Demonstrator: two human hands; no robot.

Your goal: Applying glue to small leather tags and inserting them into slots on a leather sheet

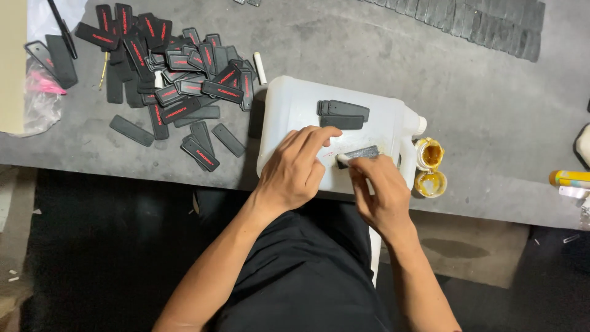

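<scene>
On top of the white jug [295, 110] lying flat on the grey table [479, 110], the right hand [384, 197] pinches a small black strip [359, 152] while the left hand [295, 169] presses fingers beside it — more black strips [343, 114] just above, a big pile [172, 80] far left.

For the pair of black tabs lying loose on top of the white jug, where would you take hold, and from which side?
Grip the stacked black tabs across their narrow width, near the right end, coming straight down from above. They lie flat on the white jug, long axis left to right, with both long edges exposed. The left hand and right hand work on another tab nearer the body, so approaching from the far side probably avoids them.
</scene>
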